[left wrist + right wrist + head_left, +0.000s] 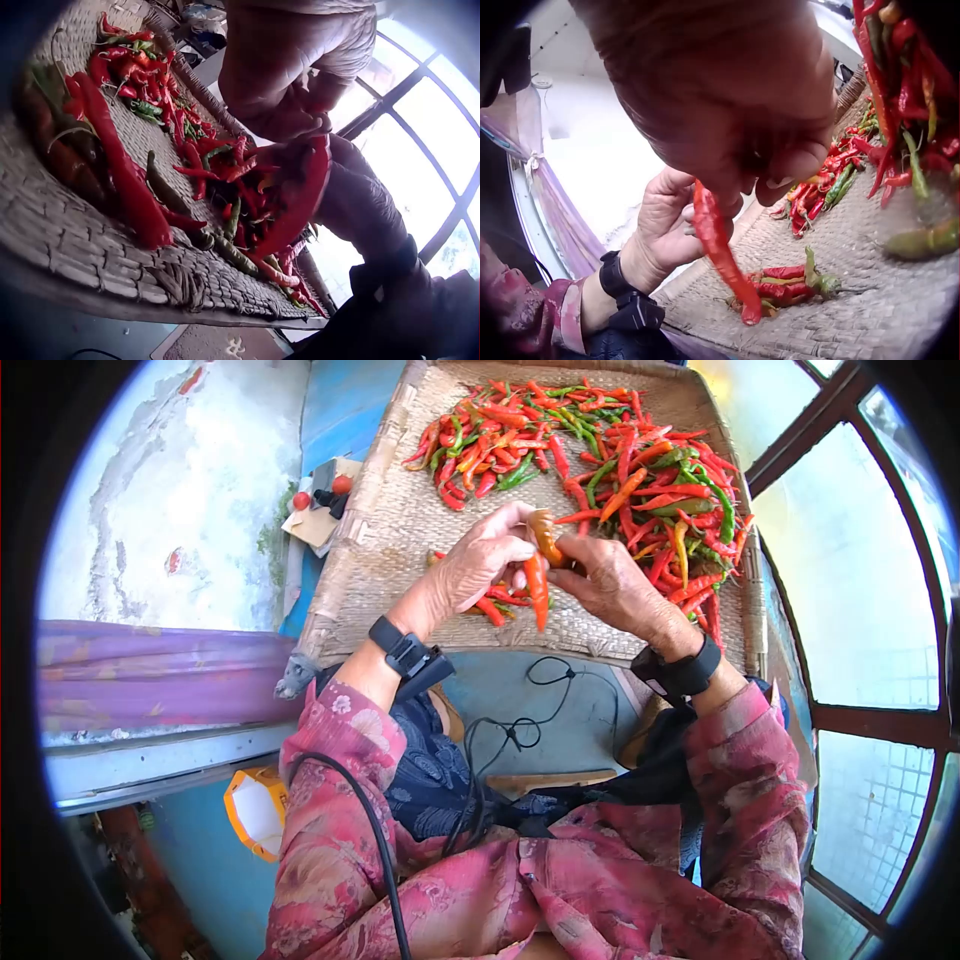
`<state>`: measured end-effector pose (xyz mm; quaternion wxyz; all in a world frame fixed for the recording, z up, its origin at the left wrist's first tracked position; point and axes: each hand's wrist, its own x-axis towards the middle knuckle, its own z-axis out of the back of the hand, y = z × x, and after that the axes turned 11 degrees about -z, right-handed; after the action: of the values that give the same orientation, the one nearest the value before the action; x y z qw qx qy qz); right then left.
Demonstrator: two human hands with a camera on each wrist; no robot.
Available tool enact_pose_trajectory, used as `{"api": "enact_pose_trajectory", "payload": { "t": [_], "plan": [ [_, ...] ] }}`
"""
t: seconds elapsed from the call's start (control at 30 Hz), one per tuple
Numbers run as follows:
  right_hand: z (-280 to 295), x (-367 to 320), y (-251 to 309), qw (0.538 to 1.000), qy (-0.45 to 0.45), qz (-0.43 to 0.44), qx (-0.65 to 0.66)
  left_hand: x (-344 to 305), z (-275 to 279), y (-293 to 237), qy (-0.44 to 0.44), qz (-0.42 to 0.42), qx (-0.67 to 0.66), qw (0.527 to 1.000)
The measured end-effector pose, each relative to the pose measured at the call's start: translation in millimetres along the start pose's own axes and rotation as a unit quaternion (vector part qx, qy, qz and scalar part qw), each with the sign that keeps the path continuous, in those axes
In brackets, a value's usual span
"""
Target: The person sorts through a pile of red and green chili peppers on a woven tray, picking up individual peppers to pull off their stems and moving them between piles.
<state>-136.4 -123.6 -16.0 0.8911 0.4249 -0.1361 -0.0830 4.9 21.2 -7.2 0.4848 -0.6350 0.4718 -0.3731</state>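
Both hands meet over the front of a woven tray (350, 585). My left hand (485, 560) pinches a red chili pepper (537, 592) that hangs tip down from its fingers; the same long chili (718, 251) shows in the right wrist view. Close against it, an orange-brown chili (545, 532) is in the fingers of my right hand (612, 585), bent between the two hands. From the left wrist, the right hand (360, 195) sits just behind the hanging red chili (307, 199). Below the hands lies a small group of chilies (787, 287).
A pile of red and green chilies (500, 445) lies at the tray's back, and a bigger pile (690, 510) at the right. Windows (860, 560) stand on the right. A black cable (515, 735) loops below the tray. A yellow container (258, 815) stands lower left.
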Motion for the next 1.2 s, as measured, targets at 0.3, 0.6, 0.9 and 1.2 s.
{"api": "enact_pose_trajectory", "payload": {
  "t": [0.3, 0.6, 0.9, 1.2],
  "plan": [
    [94.9, 18.1, -2.3, 0.926, -0.272, -0.124, -0.232, 4.8, 11.5, 8.2, -0.165, -0.040, 0.013, 0.985],
    [58.5, 12.1, 4.7, 0.966, -0.227, -0.030, -0.120, 8.6, 8.5, 7.0, -0.117, -0.069, -0.024, 0.990],
    [43.2, 7.9, 6.4, 0.985, -0.103, 0.002, -0.140, 10.5, 24.6, 20.2, -0.032, -0.084, 0.336, 0.937],
    [107.9, 22.6, -25.0, 0.873, -0.398, -0.058, -0.275, 1.0, 17.6, 55.7, 0.150, -0.116, 0.744, 0.641]
  ]
}}
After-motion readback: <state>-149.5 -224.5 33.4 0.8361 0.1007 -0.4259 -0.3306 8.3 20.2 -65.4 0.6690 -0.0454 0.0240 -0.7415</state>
